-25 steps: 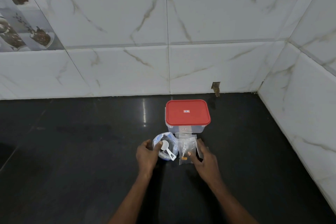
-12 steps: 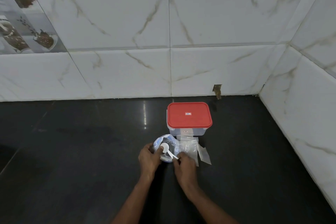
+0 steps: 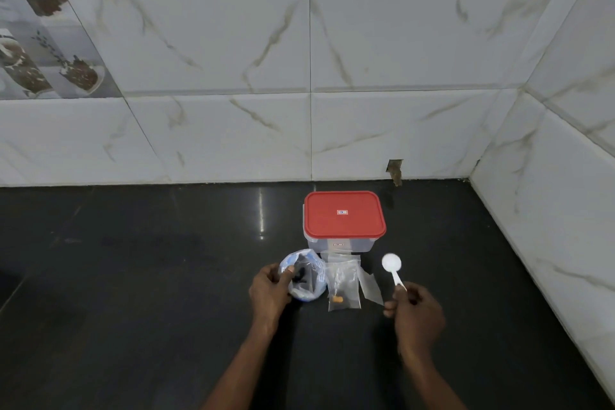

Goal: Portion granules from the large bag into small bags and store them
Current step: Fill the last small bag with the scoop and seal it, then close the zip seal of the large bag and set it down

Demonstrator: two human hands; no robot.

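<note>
Small red-and-white sticker [image 3: 342,212] sits mid red lid [image 3: 361,226], its lettering too tiny to read. A second label [image 3: 337,244] on the clear container [image 3: 364,245] front is just as illegible. Nothing readable here.

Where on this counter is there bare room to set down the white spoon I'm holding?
Bare glossy black countertop runs wide left of the bluish-white large plastic bag to the tiled wall. Another patch lies right of the red-lidded clear container, toward the side wall. Crowded: before the container, that bag and small clear plastic bags lie close together.
</note>
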